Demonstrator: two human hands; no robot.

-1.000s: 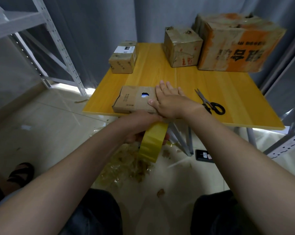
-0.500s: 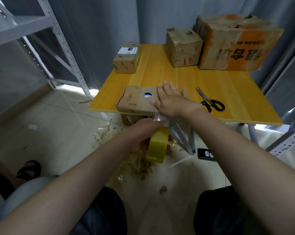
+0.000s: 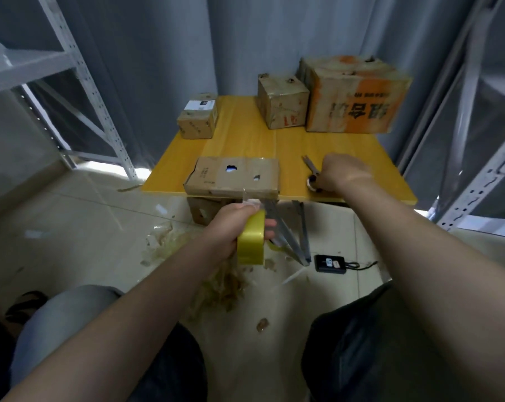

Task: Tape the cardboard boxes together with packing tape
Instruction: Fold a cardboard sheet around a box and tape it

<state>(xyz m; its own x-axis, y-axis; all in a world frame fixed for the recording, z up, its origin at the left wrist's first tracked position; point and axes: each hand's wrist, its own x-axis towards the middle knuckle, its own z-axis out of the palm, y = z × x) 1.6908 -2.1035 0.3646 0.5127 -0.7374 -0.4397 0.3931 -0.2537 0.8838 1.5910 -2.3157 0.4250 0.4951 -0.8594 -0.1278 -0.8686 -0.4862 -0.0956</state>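
A flat cardboard box (image 3: 233,177) with two holes in its top lies at the near edge of the yellow table (image 3: 274,143). My left hand (image 3: 233,224) grips a yellow roll of packing tape (image 3: 251,242) just below the table edge. A clear strip of tape runs from the roll up to the box's front edge. My right hand (image 3: 341,172) is closed over the handles of the scissors (image 3: 310,168), which lie on the table to the right of the box.
At the back of the table stand a small labelled box (image 3: 199,117), a medium box (image 3: 283,101) and a large orange-printed box (image 3: 355,94). Metal shelving (image 3: 80,82) flanks both sides. Tape scraps (image 3: 216,285) and a black device (image 3: 331,264) lie on the floor.
My right hand left the top of the flat box and moved right onto the scissors. My left hand stays below the table edge with the tape roll.
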